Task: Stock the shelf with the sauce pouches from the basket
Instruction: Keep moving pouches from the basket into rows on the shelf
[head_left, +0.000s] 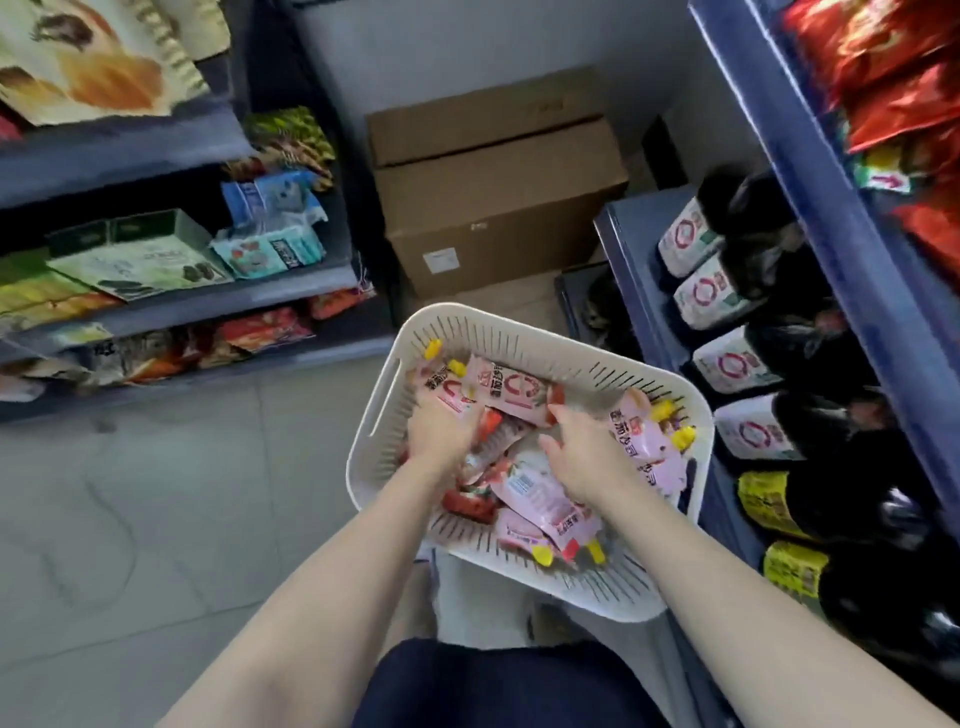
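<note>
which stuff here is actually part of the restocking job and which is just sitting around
Part of the job: white basket, sauce pouches, blue shelf, left hand, right hand.

Just around: cardboard boxes, dark bottles, snack packets.

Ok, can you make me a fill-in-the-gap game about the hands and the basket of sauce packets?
1. Both hands, the left hand and the right hand, are reaching into the white ____.
2. The sauce pouches are mostly ____ in colour.
3. The brown cardboard box stands on the ____.
4. The dark bottles lie on the shelf to the person's ____.

Missing words: basket; pink; floor; right
</note>
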